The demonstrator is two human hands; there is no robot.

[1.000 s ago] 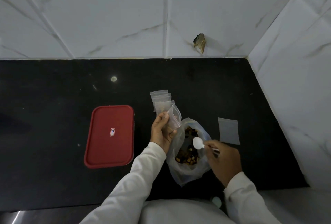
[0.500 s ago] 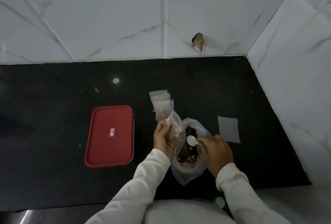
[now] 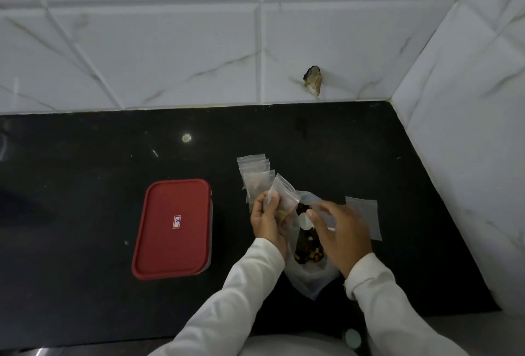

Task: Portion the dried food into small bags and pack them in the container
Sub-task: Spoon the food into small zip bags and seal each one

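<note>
A black polished stone countertop (image 3: pixel 85 242) fills the lower part of the view, backed and flanked on the right by white marble-patterned wall tiles (image 3: pixel 170 43), with a small brownish chip (image 3: pixel 313 79) in the tile just above the counter's back edge. A rectangular container with a red plastic lid (image 3: pixel 173 227) sits closed on the counter, well apart to the left of the hands, a small white label at the lid's centre. Between the two white-sleeved arms lies a large clear plastic bag of brown and yellow dried food (image 3: pixel 308 247), its mouth open toward the wall. The left hand (image 3: pixel 267 220) grasps a small clear zip bag (image 3: pixel 284 198) by its lower part, holding it tilted just above the large bag's mouth; a few pale pieces show inside it. The right hand (image 3: pixel 339 230) hovers over the large bag, blurred, fingers closed on the handle of a white plastic spoon (image 3: pixel 304 220) whose bowl sits just beside the small bag. A fanned stack of small clear zip bags (image 3: pixel 254 169) lies on the counter just behind the left hand. One flat empty clear zip bag (image 3: pixel 365 217) lies on the counter just right of the right hand.
</note>
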